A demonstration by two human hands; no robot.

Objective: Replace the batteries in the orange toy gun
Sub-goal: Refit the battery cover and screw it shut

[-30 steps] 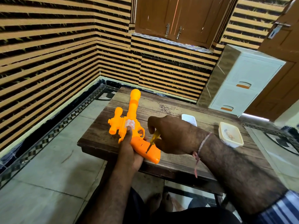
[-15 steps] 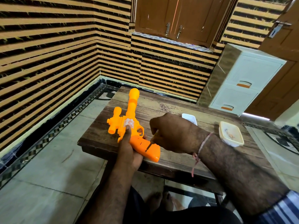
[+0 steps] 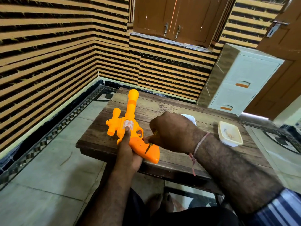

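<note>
The orange toy gun (image 3: 128, 118) lies on the near left part of the low wooden table (image 3: 172, 108), barrel pointing away from me. My left hand (image 3: 128, 149) grips it from below at the handle, thumb pressed on the sticker on its body. My right hand (image 3: 174, 131) is closed on a small yellow-handled screwdriver (image 3: 149, 147), mostly hidden by the fingers. Its dark tip rests on the side of the orange handle (image 3: 151, 154).
A white plastic tub (image 3: 230, 134) sits on the table's right side. A second white container (image 3: 190, 119) peeks out behind my right hand. A white drawer cabinet (image 3: 241, 79) stands beyond the table by a brown door. Striped walls enclose the left and back.
My right hand has rolled over the screwdriver, hiding more of its yellow handle. The gun and my left hand stay in nearly the same place.
</note>
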